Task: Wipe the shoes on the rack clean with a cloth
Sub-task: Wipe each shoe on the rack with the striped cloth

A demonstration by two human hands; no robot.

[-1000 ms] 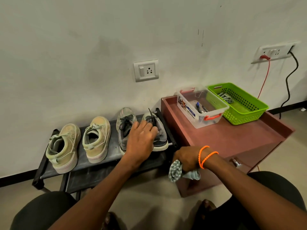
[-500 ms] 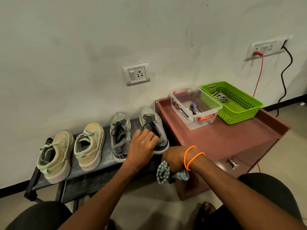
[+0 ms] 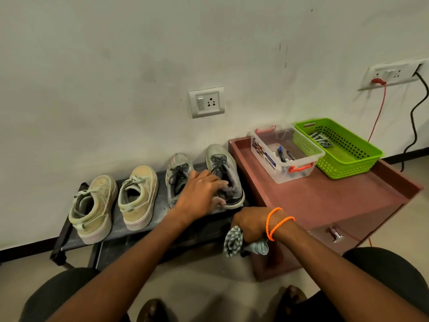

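Several shoes stand in a row on a low black rack point(image 3: 117, 219) against the wall: two beige sneakers point(image 3: 92, 205) point(image 3: 139, 196) at the left and two grey laced shoes point(image 3: 178, 168) point(image 3: 222, 163) at the right. My left hand point(image 3: 199, 194) grips the rightmost grey shoe at its heel end, with the fingers curled over its collar and the thumb at its side. In front of the rack's right end, my right hand point(image 3: 250, 224) holds a bunched blue-green patterned cloth point(image 3: 233, 241), which is off the shoes.
A reddish-brown cabinet point(image 3: 325, 201) stands right of the rack, touching it. On it are a clear plastic box point(image 3: 299, 175) with pens and a green basket point(image 3: 348, 168). A wall socket point(image 3: 206, 102) is above the shoes. Red and black cables point(image 3: 378, 115) hang at the right. My knees frame the floor below.
My left hand slid back from the laces of the rightmost grey shoe to its heel end and curled around it. My right hand stayed low with the cloth.
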